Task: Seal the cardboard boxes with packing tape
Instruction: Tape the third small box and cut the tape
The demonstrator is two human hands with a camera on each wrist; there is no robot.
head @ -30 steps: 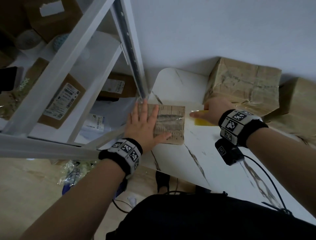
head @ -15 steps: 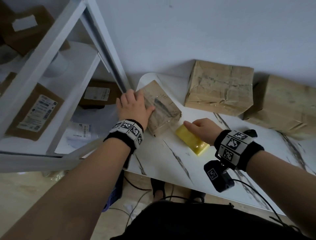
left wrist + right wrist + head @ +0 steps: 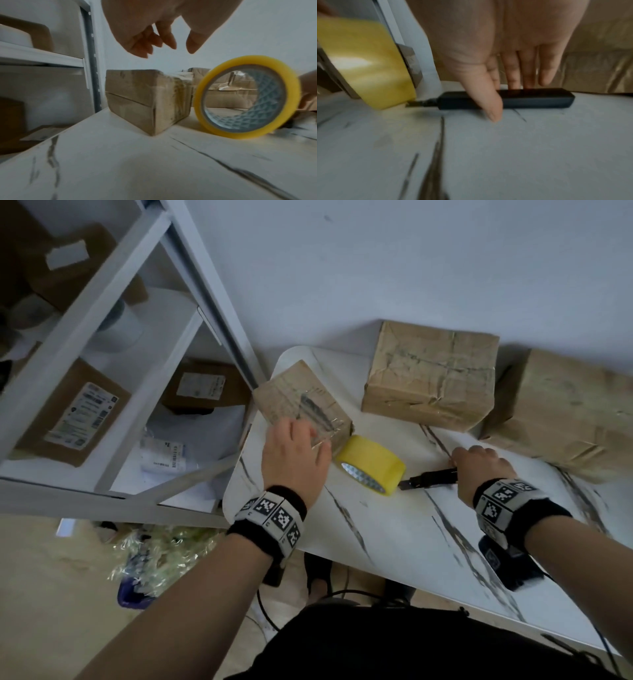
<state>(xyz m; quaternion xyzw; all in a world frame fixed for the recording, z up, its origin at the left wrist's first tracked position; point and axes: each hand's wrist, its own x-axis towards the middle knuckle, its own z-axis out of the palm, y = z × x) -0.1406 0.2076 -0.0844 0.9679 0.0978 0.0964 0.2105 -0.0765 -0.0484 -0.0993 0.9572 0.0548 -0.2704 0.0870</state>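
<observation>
A white tabletop (image 3: 394,529) veined with dark streaks is seen carrying the goods. A small cardboard box (image 3: 301,402) is set at its far left corner, with a yellow roll of packing tape (image 3: 371,462) stood on edge just beside it. A black utility knife (image 3: 431,477) is laid flat on the surface, its tip reaching the roll. Two larger cardboard boxes (image 3: 431,374) (image 3: 565,412) are placed side by side along the far edge, against the wall.
</observation>
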